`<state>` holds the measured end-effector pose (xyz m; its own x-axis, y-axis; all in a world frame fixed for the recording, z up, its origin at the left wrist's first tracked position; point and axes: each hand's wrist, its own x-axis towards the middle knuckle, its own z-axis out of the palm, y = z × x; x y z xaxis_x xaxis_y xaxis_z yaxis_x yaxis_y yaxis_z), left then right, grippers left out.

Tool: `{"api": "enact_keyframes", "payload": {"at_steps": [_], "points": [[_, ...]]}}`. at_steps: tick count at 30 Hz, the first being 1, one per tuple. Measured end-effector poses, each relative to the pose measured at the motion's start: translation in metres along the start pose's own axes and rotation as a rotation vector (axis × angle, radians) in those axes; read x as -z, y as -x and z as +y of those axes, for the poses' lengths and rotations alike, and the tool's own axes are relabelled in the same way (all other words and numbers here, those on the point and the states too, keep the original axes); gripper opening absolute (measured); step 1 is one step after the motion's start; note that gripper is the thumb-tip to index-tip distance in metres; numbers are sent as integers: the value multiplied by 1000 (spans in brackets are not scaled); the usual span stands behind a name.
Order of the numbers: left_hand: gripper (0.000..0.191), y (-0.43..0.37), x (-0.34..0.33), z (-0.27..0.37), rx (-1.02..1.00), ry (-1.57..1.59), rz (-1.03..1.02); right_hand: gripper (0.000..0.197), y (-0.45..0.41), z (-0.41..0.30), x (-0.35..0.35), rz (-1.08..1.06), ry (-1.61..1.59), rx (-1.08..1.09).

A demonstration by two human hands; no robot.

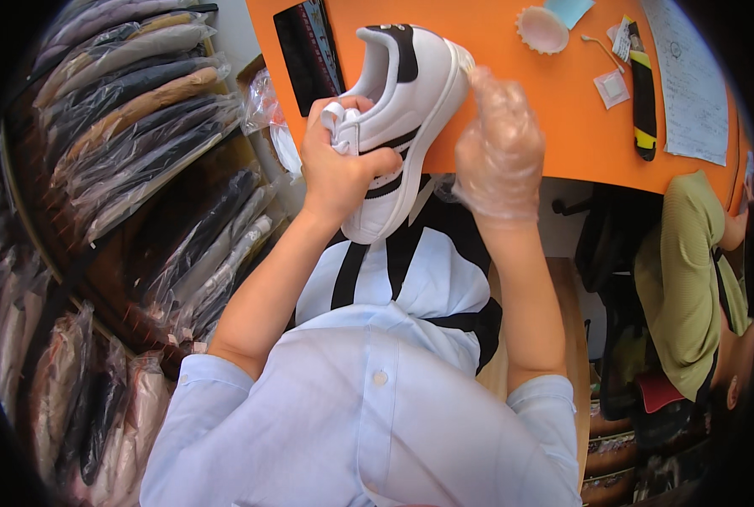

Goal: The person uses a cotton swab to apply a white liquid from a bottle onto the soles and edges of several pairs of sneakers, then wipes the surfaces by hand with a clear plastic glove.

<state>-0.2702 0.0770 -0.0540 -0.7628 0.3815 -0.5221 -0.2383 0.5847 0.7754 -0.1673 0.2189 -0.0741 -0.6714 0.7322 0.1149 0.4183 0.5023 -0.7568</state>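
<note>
My bare left hand (342, 161) grips a white sneaker (415, 95) with black stripes and a black heel tab. The thumb presses on its striped side, and the fingers go round near the white laces (339, 127). The shoe is held tilted above the table's near edge, toe toward me and heel away. My right hand (503, 142), in a clear plastic glove, has its fingertips at the heel end of the pale sole. Whether something small is pinched there is too unclear to tell.
On the orange table (478, 25) lie a scalloped dish (543, 30), a cotton swab (602, 54), a small white packet (611, 89), a yellow-black utility knife (643, 104), a handwritten sheet (693, 95) and a dark flat object (307, 57). Plastic-wrapped garments (142, 95) hang left. A person in green (684, 285) sits right.
</note>
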Motion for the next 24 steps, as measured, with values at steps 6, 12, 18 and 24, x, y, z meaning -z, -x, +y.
{"api": "enact_keyframes", "payload": {"at_steps": [6, 12, 18, 24], "points": [[56, -1, 2, 0, 30, 84, -42, 39, 5, 5, -6, 50, -23, 34], [58, -4, 2, 6, 2, 68, -66, 37, -7, 7, -14, 89, -83, 31], [61, -5, 3, 2, -16, 80, -69, 35, 32, -3, -18, 167, -41, -10], [61, -4, 3, 4, -26, 84, -85, 34, 28, 6, -22, 191, -99, -4]]}}
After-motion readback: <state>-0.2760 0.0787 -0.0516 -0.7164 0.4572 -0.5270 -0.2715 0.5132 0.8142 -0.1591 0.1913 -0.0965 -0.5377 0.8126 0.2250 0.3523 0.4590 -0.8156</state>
